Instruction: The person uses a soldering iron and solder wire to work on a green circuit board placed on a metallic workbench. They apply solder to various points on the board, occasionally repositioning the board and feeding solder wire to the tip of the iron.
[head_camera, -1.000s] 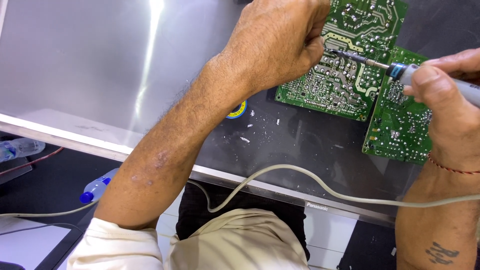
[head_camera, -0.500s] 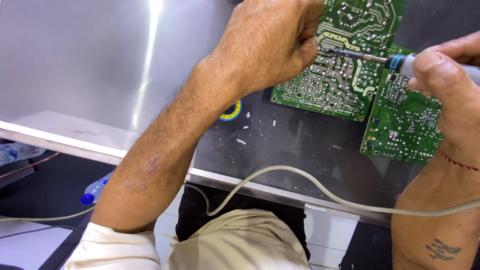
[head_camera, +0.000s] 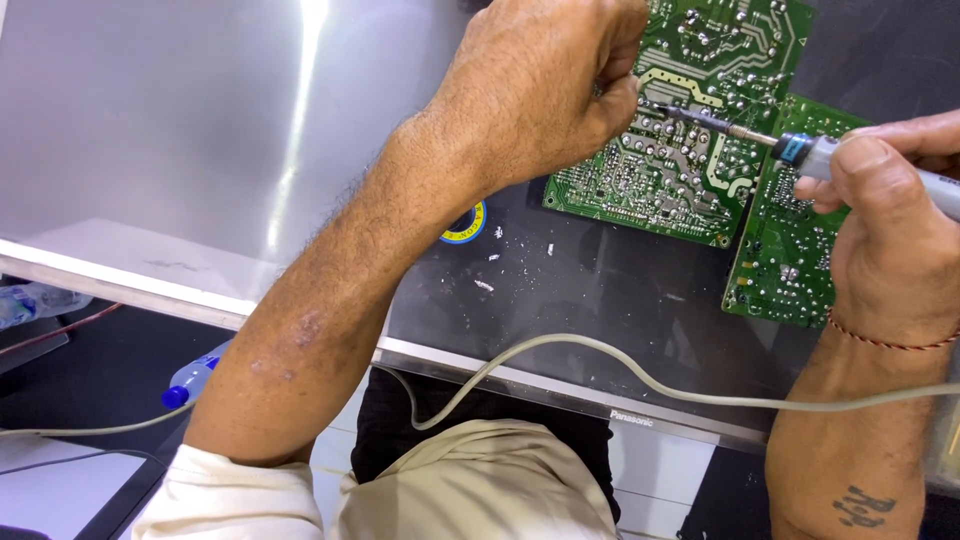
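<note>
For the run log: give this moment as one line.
right hand: holds soldering iron | tip: on green circuit board | left hand: on board

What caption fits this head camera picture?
Right hand touches a soldering iron to a green circuit board beside the left hand.

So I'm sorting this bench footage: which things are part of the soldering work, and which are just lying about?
In use:
left hand
right hand
soldering iron
large circuit board
iron's cord

Lying about:
small circuit board
yellow-blue disc
blue-capped bottle
white flecks
</note>
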